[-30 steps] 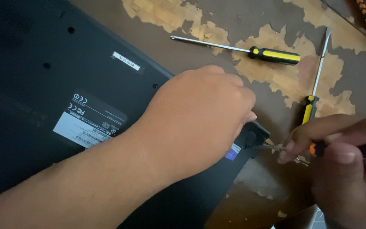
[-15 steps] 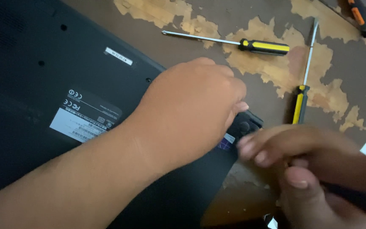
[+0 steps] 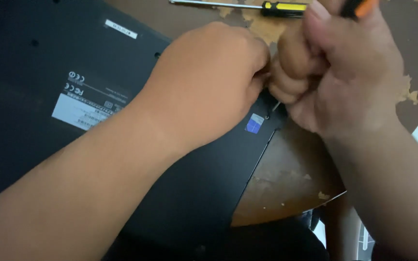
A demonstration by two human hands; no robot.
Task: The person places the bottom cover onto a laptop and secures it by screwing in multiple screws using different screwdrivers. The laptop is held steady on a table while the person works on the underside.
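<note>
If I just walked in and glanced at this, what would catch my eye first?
Two hands meet over the corner of a black laptop lying bottom-up on a worn wooden table. The right hand grips a screwdriver with an orange handle, its tip at a screw beside a small blue sticker, while the left hand rests on the laptop. A yellow-handled screwdriver lies at the top edge.
</note>
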